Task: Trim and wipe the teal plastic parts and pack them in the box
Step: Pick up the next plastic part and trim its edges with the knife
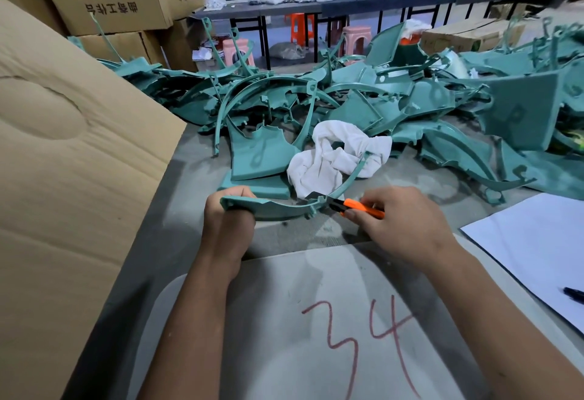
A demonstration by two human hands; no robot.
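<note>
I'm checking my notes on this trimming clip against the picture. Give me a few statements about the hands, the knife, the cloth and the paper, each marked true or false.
1. The right hand holds an orange utility knife. True.
2. The left hand is empty. False: it grips one end of a curved teal part.
3. The white cloth lies on the table behind the held part. True.
4. The knife tip is far from the teal part. False: it meets the part near a small tab.
5. A white sheet of paper lies at the person's left. False: it lies at the right, with a pen on it.
</note>
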